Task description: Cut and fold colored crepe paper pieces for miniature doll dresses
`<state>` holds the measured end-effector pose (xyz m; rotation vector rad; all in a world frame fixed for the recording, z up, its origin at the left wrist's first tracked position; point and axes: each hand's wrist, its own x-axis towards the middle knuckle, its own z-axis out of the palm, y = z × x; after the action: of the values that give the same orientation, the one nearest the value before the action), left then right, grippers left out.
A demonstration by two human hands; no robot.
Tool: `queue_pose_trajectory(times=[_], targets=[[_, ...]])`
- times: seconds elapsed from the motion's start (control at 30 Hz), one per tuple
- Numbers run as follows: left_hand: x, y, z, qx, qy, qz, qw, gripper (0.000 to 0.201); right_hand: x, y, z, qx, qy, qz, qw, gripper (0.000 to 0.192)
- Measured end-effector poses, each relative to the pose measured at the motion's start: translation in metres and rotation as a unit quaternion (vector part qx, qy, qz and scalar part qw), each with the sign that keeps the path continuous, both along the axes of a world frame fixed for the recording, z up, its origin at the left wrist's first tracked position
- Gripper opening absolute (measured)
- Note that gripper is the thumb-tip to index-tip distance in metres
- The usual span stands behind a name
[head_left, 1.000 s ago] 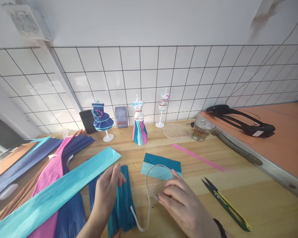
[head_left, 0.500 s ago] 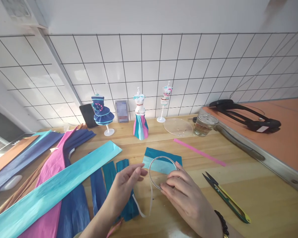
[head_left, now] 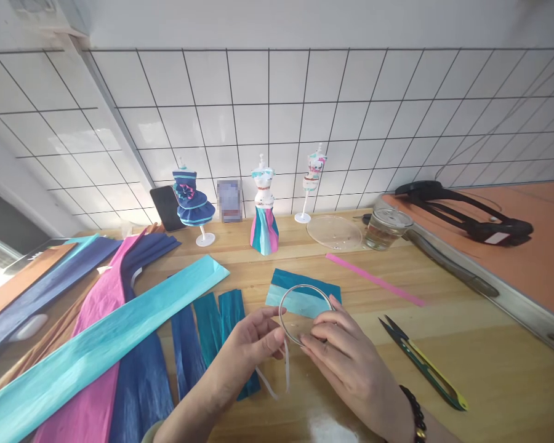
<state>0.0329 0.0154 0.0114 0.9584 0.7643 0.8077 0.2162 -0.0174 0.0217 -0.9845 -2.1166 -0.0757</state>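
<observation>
My right hand (head_left: 346, 357) pinches a roll of clear double-sided tape (head_left: 305, 292), a thin ring held just above the wooden table (head_left: 466, 344). My left hand (head_left: 244, 351) grips the same ring at its left edge, fingers closed on the rim. A white strip of tape backing (head_left: 281, 375) hangs from the ring between my hands. Behind the ring lies a two-tone teal crepe paper piece (head_left: 286, 289). Under my left wrist lie narrow teal and blue crepe strips (head_left: 212, 320).
Thread snips (head_left: 420, 360) lie to the right. A pink paper strip (head_left: 373, 280), a clear lid (head_left: 335, 232) and a glass cup (head_left: 385, 227) sit further back. Three small mannequins in paper dresses (head_left: 264, 212) stand by the tiled wall. Long crepe sheets (head_left: 87, 344) cover the left.
My left hand left the teal strips and moved right to take hold of the tape ring. The ring rose slightly. The view tilted down a little.
</observation>
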Motion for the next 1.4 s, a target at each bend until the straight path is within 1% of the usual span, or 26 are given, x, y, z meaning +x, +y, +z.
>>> queue_pose_trajectory(times=[0.07, 0.13, 0.27, 0.5, 0.63, 0.8, 0.97, 1.1, 1.23, 1.4], targets=[[0.001, 0.000, 0.001, 0.013, 0.008, -0.006, 1.000, 0.050, 0.000, 0.000, -0.001, -0.003, -0.001, 0.000, 1.000, 0.019], [0.001, 0.000, 0.003, 0.019, 0.024, -0.003, 1.000, 0.051, 0.000, 0.000, -0.001, -0.005, -0.002, 0.000, 1.000, 0.018], [0.000, -0.001, 0.007, 0.022, 0.071, 0.018, 0.997, 0.049, 0.001, -0.001, -0.002, -0.008, 0.003, -0.001, 1.000, 0.017], [-0.007, 0.000, 0.013, 0.042, 0.095, 0.035, 0.994, 0.042, 0.003, -0.001, -0.003, -0.013, 0.011, -0.001, 1.000, 0.017], [-0.009, 0.002, 0.016, 0.037, 0.079, 0.044, 0.995, 0.037, 0.003, 0.000, -0.002, -0.012, 0.010, -0.005, 1.000, 0.016], [-0.011, 0.004, 0.017, 0.035, 0.039, 0.051, 0.997, 0.038, 0.005, 0.000, -0.003, -0.011, 0.007, 0.002, 1.000, 0.015], [-0.015, 0.004, 0.017, 0.031, 0.034, 0.051, 0.998, 0.037, 0.007, 0.000, -0.005, -0.019, 0.000, 0.012, 1.000, 0.017], [-0.018, 0.004, 0.016, 0.034, 0.025, 0.054, 0.998, 0.034, 0.007, 0.001, -0.005, -0.022, 0.030, 0.028, 0.999, 0.020], [-0.019, 0.004, 0.016, 0.045, 0.014, 0.044, 0.998, 0.034, 0.006, 0.003, -0.006, -0.045, 0.080, 0.047, 0.995, 0.022], [-0.018, 0.002, 0.018, 0.051, 0.005, 0.022, 0.998, 0.039, 0.008, 0.005, -0.008, -0.041, 0.091, 0.031, 0.994, 0.024]])
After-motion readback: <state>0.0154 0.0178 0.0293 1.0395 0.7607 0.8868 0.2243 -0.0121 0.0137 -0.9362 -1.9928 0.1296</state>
